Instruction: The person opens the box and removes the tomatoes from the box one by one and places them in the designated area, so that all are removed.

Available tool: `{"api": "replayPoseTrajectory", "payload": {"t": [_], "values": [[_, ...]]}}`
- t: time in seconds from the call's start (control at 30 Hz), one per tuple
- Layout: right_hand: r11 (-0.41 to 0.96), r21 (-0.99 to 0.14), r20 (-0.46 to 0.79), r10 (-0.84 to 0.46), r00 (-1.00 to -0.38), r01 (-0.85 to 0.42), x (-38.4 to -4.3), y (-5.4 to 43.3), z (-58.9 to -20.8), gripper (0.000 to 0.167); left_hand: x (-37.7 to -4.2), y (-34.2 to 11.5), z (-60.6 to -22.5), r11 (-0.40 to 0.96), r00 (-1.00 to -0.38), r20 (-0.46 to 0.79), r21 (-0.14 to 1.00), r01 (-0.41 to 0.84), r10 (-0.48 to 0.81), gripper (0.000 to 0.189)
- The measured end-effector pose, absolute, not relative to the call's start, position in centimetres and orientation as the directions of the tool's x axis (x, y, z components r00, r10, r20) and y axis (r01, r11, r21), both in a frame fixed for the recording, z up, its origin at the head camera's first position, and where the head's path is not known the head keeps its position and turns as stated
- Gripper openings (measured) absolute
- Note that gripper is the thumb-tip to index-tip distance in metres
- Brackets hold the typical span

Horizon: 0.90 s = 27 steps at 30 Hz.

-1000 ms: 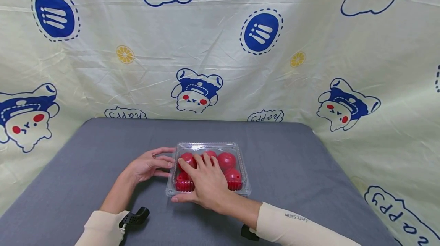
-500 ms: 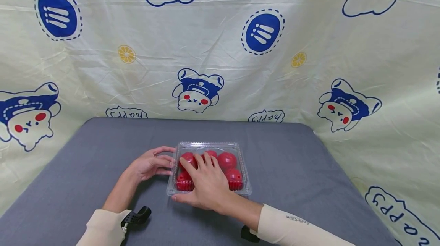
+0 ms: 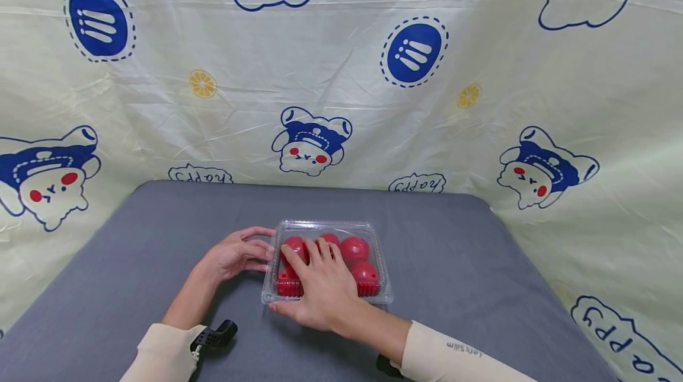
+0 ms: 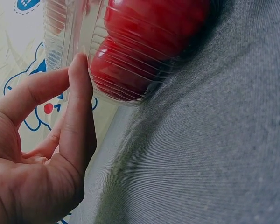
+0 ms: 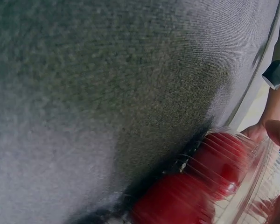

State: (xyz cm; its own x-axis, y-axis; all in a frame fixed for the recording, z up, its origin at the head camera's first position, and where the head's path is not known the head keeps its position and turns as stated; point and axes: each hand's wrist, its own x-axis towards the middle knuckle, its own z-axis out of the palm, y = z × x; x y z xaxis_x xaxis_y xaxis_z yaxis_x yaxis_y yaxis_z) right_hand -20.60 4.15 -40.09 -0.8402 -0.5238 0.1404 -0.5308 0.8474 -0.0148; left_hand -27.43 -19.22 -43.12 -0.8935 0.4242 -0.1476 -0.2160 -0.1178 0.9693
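A clear plastic clamshell box (image 3: pixel 381 272) with a ribbed base sits on the table. Through it show several glossy red round fruits (image 3: pixel 354 250), partly covered by my right hand (image 3: pixel 326 293). That hand lies over the lid, fingers spread, its thumb at the near rim. On the box's left side, the fingertips of my left hand (image 3: pixel 230 257) touch the rim. The left wrist view shows the left hand's fingers (image 4: pixel 79 107) fairly straight, one tip against the lid's edge. Fruits (image 5: pixel 219 163) press close to the ribbed wall in the right wrist view.
A grey cloth-covered table (image 3: pixel 453 263) spreads around the box. Behind it hangs a pale printed curtain (image 3: pixel 341 44). Black wrist devices, such as the left one (image 3: pixel 215 336), stick out near the sleeves.
The head view has shifted slightly, so the scene sits a little further right. Both hands keep their places on the box.
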Motion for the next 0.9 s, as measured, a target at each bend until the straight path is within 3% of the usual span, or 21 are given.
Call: {"api": "replayPoseTrajectory", "payload": {"t": [0.27, 0.9], "values": [[0.854, -0.024, 0.108, -0.515, -0.85, -0.52, -20.17, 3.78, -40.16, 0.095, -27.41, -19.02, -42.96, -0.119, -0.896, -0.152, 0.968, -0.22, 0.417, 0.045], [0.842, 0.049, 0.195, -0.536, -0.821, -0.538, -20.12, 3.83, -40.89, 0.093, -27.4, -18.98, -42.97, -0.14, -0.889, -0.152, 0.963, -0.232, 0.433, 0.046]]}}
